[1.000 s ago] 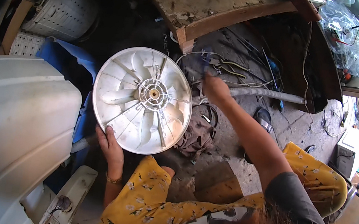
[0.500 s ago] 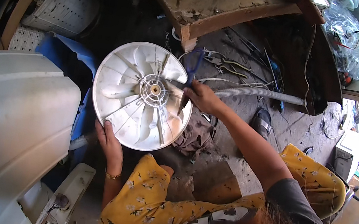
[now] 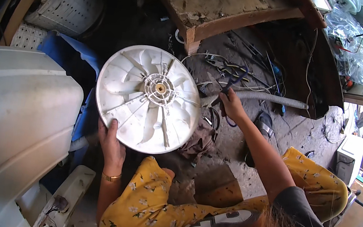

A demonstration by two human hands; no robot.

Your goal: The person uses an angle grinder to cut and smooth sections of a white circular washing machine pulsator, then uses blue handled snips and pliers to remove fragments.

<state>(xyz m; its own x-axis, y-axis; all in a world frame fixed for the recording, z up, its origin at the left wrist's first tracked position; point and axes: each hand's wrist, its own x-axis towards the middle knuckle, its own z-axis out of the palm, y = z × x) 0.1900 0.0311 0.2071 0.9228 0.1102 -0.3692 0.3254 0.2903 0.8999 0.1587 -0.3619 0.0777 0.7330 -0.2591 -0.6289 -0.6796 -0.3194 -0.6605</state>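
A round white plastic washing-machine pulsator (image 3: 122, 87) is held up before me, its ribbed side and square-holed hub facing me. My left hand (image 3: 112, 143) grips it by the lower left rim, thumb on the ribbed side and the other fingers partly hidden behind. To the right of the disc, my right hand (image 3: 233, 106) is closed round a pair of scissors (image 3: 229, 84) with dark blue handles. These are apart from the disc, and my fingers cover part of them.
A white appliance housing (image 3: 23, 104) stands at the left beside a blue plastic part (image 3: 71, 52). Ahead is a worn wooden table (image 3: 234, 8). Pliers (image 3: 230, 69), a grey corrugated hose (image 3: 273, 99), a sandal (image 3: 264, 125) and a crumpled cloth (image 3: 201, 140) lie on the floor.
My right hand has moved right, away from the disc, turning the scissors, whose blades were over the disc's right side. The disc has shifted slightly right, still in my left hand.
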